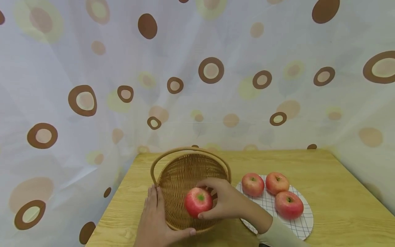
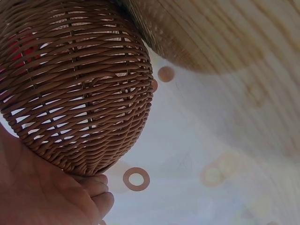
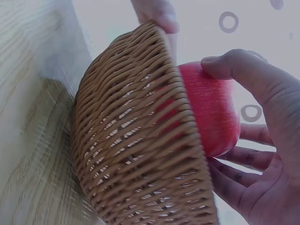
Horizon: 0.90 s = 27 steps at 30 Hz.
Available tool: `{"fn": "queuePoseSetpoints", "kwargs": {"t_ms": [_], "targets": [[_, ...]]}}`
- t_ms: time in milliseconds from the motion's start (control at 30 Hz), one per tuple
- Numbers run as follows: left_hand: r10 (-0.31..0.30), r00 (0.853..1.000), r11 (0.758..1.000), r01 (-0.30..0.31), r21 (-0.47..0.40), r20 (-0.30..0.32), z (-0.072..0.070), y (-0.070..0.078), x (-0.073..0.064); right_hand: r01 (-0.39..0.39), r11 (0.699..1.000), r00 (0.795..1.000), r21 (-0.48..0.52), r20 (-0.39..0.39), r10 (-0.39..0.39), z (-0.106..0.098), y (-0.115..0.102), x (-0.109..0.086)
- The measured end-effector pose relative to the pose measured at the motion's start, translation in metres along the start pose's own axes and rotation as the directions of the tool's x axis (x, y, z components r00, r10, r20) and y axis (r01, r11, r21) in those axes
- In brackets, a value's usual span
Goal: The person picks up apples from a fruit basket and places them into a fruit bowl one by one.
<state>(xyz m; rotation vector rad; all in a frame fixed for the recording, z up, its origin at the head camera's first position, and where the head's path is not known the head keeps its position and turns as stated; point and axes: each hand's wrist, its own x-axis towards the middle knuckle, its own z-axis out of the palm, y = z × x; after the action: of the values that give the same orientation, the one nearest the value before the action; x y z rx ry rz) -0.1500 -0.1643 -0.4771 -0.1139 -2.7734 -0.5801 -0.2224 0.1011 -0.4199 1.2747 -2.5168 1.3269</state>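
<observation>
A red apple point(image 1: 199, 201) is in my right hand point(image 1: 226, 200), pinched between thumb and fingers over the wicker basket point(image 1: 182, 171). The right wrist view shows this apple point(image 3: 211, 112) at the basket rim, partly hidden behind the woven wall. My left hand point(image 1: 155, 219) rests against the basket's left side with straight fingers, its thumb stretched along the front rim. In the left wrist view, the palm point(image 2: 42, 183) lies by the basket's edge. To the right, three red apples point(image 1: 289, 205) sit on a round white plate point(image 1: 303, 226) with a grid pattern.
The basket's tall arched handle point(image 1: 185, 149) stands up over its far side. Everything stands on a light wooden table point(image 1: 333, 192). A white curtain point(image 1: 234, 41) with brown and yellow circles surrounds the table at the back and sides.
</observation>
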Motion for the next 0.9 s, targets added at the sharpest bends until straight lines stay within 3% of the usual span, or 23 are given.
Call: {"fn": "queuePoseSetpoints", "kwargs": {"t_ms": [167, 333, 700, 900], "targets": [[-0.005, 1.000, 1.000, 0.005, -0.002, 0.011, 0.000, 0.000, 0.002, -0.013, 1.000, 0.999, 0.010, -0.053, 0.013, -0.013, -0.003, -0.015], [-0.047, 0.998, 0.999, 0.048, -0.013, 0.051, -0.002, 0.001, 0.003, 0.018, 1.000, 0.995, -0.018, -0.093, -0.020, -0.033, -0.001, -0.033], [-0.069, 0.993, 0.998, 0.069, 0.003, 0.094, -0.005, 0.005, 0.004, 0.051, 0.998, 0.982, -0.022, -0.183, -0.055, -0.067, 0.009, -0.085], [-0.089, 0.987, 0.996, 0.090, -0.002, 0.131, -0.007, 0.006, 0.005, 0.006, 0.990, 0.970, -0.140, -0.242, -0.040, -0.070, 0.022, -0.106]]}}
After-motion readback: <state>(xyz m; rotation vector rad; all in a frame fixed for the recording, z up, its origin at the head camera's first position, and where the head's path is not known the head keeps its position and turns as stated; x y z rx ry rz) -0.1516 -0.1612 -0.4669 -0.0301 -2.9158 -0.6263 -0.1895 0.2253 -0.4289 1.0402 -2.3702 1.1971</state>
